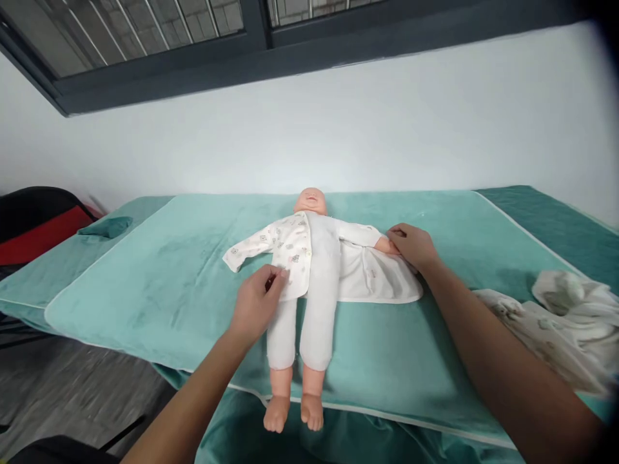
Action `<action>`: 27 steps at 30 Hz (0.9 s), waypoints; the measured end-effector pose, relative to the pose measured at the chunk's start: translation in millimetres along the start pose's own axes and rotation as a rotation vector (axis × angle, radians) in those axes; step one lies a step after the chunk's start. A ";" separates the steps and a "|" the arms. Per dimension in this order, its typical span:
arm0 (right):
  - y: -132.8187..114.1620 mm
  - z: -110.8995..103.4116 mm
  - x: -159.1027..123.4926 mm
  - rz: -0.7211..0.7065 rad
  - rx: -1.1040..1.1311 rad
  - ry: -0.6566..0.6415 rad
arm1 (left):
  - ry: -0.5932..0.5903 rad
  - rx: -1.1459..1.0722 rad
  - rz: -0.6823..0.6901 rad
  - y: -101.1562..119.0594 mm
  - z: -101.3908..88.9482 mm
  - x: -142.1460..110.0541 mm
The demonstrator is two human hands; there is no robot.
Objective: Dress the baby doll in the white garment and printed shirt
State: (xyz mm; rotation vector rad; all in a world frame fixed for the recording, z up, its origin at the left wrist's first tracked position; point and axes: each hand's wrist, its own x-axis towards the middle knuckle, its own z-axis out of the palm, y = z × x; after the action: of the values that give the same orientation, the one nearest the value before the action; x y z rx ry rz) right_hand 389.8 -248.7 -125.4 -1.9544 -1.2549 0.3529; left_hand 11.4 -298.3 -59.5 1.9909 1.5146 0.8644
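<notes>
A baby doll [315, 296] lies on its back on a teal mat [159, 283], head toward the wall, bare feet over the near edge. It wears a white bodysuit and a printed white jacket [285, 248] that is open at the front. My left hand [258, 299] pinches the lower left flap of the jacket beside the doll's hip. My right hand [411, 246] rests on the doll's outstretched wrist, where the sleeve ends, with the jacket's other flap spread flat beneath it.
A heap of pale baby clothes [556, 328] lies on the mat at the right. A folded teal cloth [107, 226] sits at the far left, next to a black and red seat [39, 222]. White wall and dark window frame stand behind.
</notes>
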 end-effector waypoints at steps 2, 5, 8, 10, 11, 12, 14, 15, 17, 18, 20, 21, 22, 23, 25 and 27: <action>-1.0 -1.2 -3.9 -0.014 0.030 -0.007 | 0.008 -0.011 0.018 14.5 2.7 8.4; -7.8 -1.0 -7.7 0.012 0.148 -0.013 | 0.033 0.032 0.156 37.7 17.3 33.2; -12.2 -4.5 -8.4 0.105 0.573 -0.103 | -0.005 0.252 0.430 58.7 44.1 63.7; -13.7 -8.1 -8.8 0.149 0.871 -0.218 | -0.090 0.441 0.586 70.3 64.8 82.9; -14.7 -9.4 -9.3 0.157 0.954 -0.275 | -0.147 0.513 0.652 75.3 75.0 91.4; -15.9 -9.9 -10.2 0.165 0.999 -0.324 | -0.215 0.571 0.711 79.7 84.9 99.0; -19.0 -8.2 -12.7 0.177 1.002 -0.393 | -0.339 0.674 0.797 86.8 102.6 111.1; -20.4 -6.2 -13.9 0.180 0.973 -0.423 | -0.387 0.728 0.815 89.6 110.1 115.5; -21.4 -0.9 -15.4 0.166 0.877 -0.466 | -0.449 0.824 0.816 93.9 121.0 121.9; -20.6 1.7 -15.1 0.152 0.807 -0.449 | -0.460 0.852 0.811 95.6 124.1 124.1; -16.4 6.0 -12.5 0.118 0.612 -0.303 | -0.434 0.872 0.810 98.2 124.9 127.4; -13.4 7.4 -10.6 0.083 0.492 -0.204 | -0.396 0.875 0.809 99.3 122.9 129.0; -10.4 8.5 -8.7 0.038 0.362 -0.120 | -0.345 0.877 0.802 100.3 119.7 130.5; -7.8 9.2 -7.2 -0.008 0.231 -0.076 | -0.293 0.881 0.791 101.2 115.8 132.2; -5.5 10.0 -6.7 -0.089 0.010 -0.119 | -0.209 0.893 0.763 102.7 108.0 135.5; -7.1 10.0 -9.3 -0.121 -0.114 -0.203 | -0.171 0.908 0.745 103.9 102.4 138.0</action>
State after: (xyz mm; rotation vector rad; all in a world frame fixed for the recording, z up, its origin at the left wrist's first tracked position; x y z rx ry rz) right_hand 374.8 -250.6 -128.4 -1.9645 -1.5458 0.4351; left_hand 179.9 -193.2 -29.2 3.2998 1.1351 0.1853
